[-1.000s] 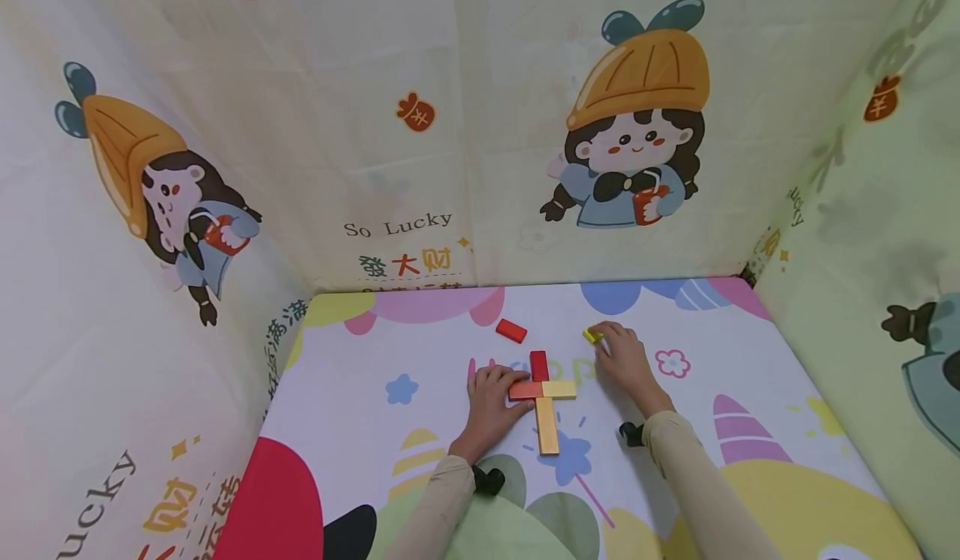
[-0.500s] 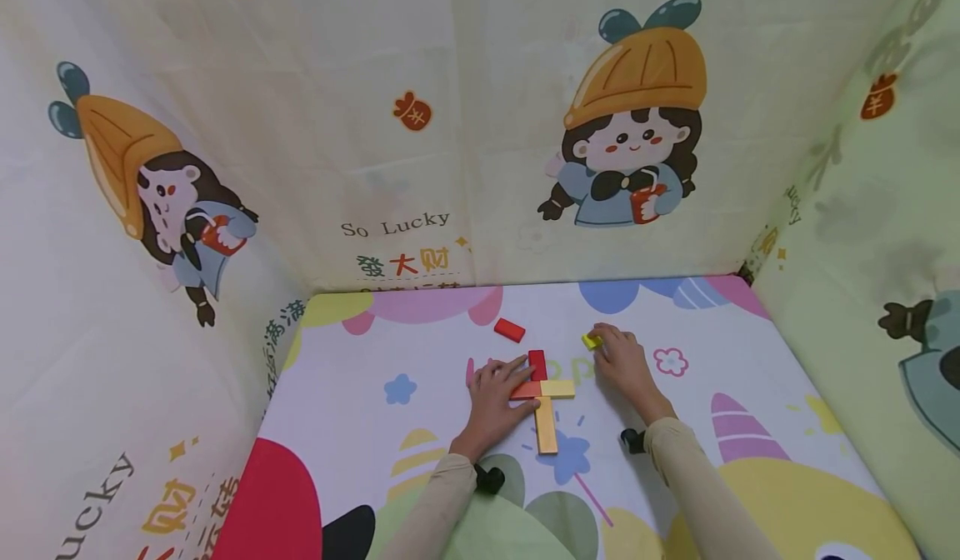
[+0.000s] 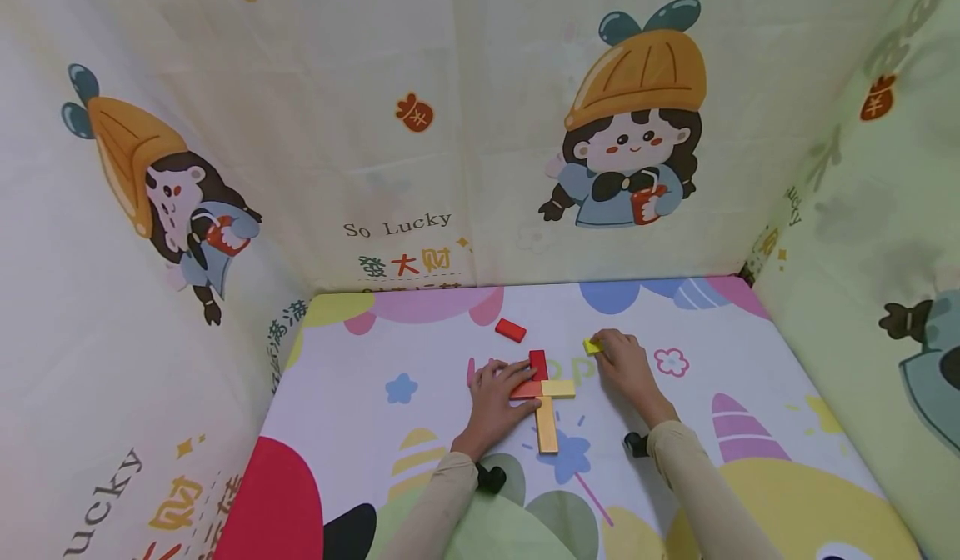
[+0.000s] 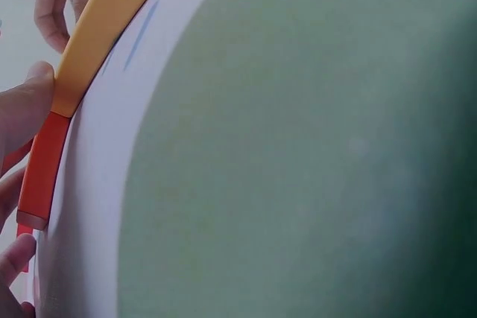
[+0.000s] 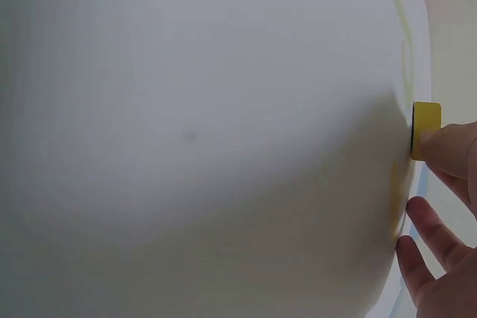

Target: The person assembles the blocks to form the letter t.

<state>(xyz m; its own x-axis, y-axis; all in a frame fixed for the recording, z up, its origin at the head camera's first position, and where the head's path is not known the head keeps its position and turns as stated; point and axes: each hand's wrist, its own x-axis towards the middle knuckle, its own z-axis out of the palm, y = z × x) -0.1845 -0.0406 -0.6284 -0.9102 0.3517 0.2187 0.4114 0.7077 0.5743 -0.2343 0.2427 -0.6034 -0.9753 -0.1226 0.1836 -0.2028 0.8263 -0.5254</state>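
My left hand [image 3: 497,397] rests beside a cross-shaped layout of flat blocks. Its thumb touches near where the orange-red block [image 3: 526,390] meets the tan block [image 4: 100,35]; its index finger reaches the red block [image 3: 538,364] at the top. A pale yellow block [image 3: 558,389] forms the right arm of the cross, and the tan block points toward me. To the right, my right hand [image 3: 626,368] pinches a small yellow block [image 5: 427,121] by thumb and fingers, close to the tabletop. Two other fingertips of that hand touch the surface in the right wrist view.
A loose red block [image 3: 511,330] lies behind the cross. The patterned tabletop [image 3: 442,343] meets printed cloth walls at the back and both sides. A small black device [image 3: 491,479] sits at the left wrist, another [image 3: 636,444] at the right.
My right hand has drawn the yellow block slightly toward me. My left index finger has shifted up onto the top red block; the cross of blocks stays in place.
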